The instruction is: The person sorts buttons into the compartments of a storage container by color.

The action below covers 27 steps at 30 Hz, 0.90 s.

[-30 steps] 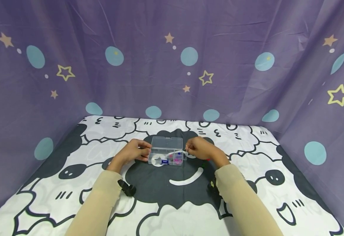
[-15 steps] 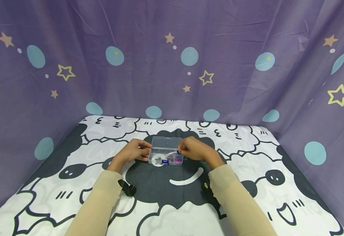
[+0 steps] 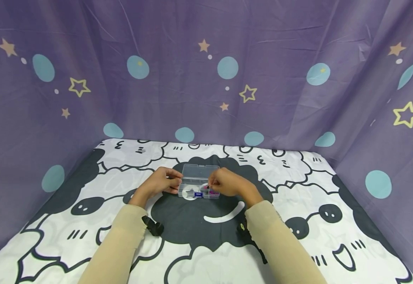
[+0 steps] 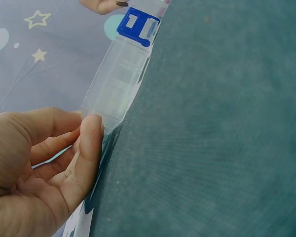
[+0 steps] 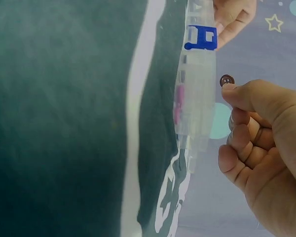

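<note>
From where I stand, the clear plastic box [image 3: 200,172] sits just below the centre of the head view, on the dark patch of a printed cloth [image 3: 227,264]. Its see-through lid is up, leaning back on the far side, and a blue latch [image 3: 198,195] is fixed at the middle of the near wall. Pink pieces [image 5: 179,104] show in the box toward its right end; what they are I can't make out.

The left grip [image 3: 160,180] is at the box's left end, thumb and fingers bent in and closed on the edge, as the lower left of the left wrist view shows.

The right grip [image 3: 229,182] is over the box's right half and pinched almost together. It has a small brown button [image 5: 227,81] at the tip of the thumb, seen toward the upper right of the right wrist view; the finger behind it is mostly hidden. The remaining fingers curl loosely. The button is just above the box, apart from it.

Both arms come up from the bottom of the frame in beige sleeves [image 3: 121,232]. A purple curtain [image 3: 178,51] with stars and pale blue spots fills the upper half.
</note>
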Each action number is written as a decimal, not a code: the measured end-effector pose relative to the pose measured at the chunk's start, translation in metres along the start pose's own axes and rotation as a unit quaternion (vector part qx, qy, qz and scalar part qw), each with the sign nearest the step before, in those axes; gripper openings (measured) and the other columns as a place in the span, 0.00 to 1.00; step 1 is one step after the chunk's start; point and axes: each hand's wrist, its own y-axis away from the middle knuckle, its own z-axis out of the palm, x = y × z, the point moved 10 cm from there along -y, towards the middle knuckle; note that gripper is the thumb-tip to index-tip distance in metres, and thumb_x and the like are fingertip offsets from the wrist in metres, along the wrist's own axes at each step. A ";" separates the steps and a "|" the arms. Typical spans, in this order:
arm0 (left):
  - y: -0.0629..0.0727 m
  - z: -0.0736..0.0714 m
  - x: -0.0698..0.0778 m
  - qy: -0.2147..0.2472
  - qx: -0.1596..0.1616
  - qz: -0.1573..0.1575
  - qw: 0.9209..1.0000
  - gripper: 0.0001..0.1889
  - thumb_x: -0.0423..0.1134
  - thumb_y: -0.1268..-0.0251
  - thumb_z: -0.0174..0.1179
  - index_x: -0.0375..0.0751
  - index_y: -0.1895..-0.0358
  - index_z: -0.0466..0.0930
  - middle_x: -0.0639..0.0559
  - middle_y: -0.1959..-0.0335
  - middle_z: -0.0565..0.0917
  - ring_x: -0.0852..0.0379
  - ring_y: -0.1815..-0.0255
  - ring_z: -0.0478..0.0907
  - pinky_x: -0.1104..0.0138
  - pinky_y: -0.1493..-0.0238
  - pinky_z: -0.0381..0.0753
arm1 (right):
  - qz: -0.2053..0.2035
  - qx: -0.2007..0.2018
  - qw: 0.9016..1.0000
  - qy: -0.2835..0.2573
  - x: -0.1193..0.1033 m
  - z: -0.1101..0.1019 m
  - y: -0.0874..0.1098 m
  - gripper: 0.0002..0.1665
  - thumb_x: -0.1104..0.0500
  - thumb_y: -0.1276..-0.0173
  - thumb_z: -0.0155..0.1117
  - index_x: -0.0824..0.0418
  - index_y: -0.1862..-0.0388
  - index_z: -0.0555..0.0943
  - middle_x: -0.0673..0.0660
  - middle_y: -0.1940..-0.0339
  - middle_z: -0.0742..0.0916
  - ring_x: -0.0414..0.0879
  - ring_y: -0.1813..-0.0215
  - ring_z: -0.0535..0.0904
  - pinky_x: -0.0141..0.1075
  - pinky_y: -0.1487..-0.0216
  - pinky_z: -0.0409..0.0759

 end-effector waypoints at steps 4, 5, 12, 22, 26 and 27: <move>0.000 0.001 0.000 -0.002 -0.002 0.004 1.000 0.14 0.27 0.27 0.60 0.26 0.41 0.80 0.37 0.55 0.80 0.52 0.67 0.85 0.60 0.62 0.92 | -0.019 0.004 1.000 -0.002 -0.004 0.003 -0.002 0.10 0.69 0.27 0.62 0.60 0.68 0.85 0.46 0.74 0.81 0.34 0.78 0.67 0.28 0.72 0.71; 0.000 0.001 0.001 -0.001 -0.002 0.005 1.000 0.14 0.27 0.27 0.60 0.26 0.41 0.80 0.37 0.55 0.80 0.52 0.67 0.85 0.60 0.62 0.92 | -0.020 0.005 1.000 -0.002 -0.005 0.003 -0.003 0.10 0.69 0.27 0.62 0.60 0.68 0.84 0.45 0.74 0.82 0.33 0.78 0.67 0.28 0.72 0.71; 0.001 0.001 0.001 0.003 -0.004 0.006 1.000 0.14 0.26 0.27 0.60 0.26 0.42 0.80 0.37 0.55 0.80 0.52 0.67 0.85 0.60 0.62 0.92 | -0.025 0.008 1.000 0.000 -0.007 0.002 -0.003 0.07 0.70 0.29 0.63 0.64 0.64 0.87 0.51 0.70 0.87 0.34 0.76 0.72 0.29 0.69 0.77; -0.001 -0.001 -0.001 -0.001 -0.002 0.003 1.000 0.15 0.27 0.27 0.61 0.27 0.41 0.80 0.37 0.54 0.81 0.52 0.67 0.85 0.59 0.62 0.92 | 0.016 0.022 1.000 -0.004 0.007 -0.007 0.006 0.09 0.67 0.25 0.61 0.64 0.54 0.87 0.52 0.63 0.88 0.36 0.72 0.75 0.32 0.64 0.80; -0.002 0.000 -0.002 0.004 -0.004 0.003 1.000 0.15 0.27 0.27 0.61 0.26 0.40 0.80 0.37 0.54 0.80 0.52 0.67 0.85 0.59 0.62 0.92 | 0.024 0.024 0.999 -0.021 0.012 -0.012 0.012 0.11 0.68 0.25 0.59 0.65 0.52 0.87 0.53 0.61 0.88 0.38 0.71 0.76 0.33 0.65 0.81; -0.002 0.000 -0.003 0.005 -0.004 0.003 1.000 0.15 0.27 0.27 0.60 0.26 0.40 0.80 0.37 0.54 0.80 0.52 0.67 0.85 0.59 0.62 0.92 | 0.024 0.024 0.999 -0.022 0.013 -0.013 0.014 0.11 0.69 0.25 0.58 0.66 0.52 0.87 0.53 0.61 0.88 0.37 0.71 0.77 0.32 0.66 0.80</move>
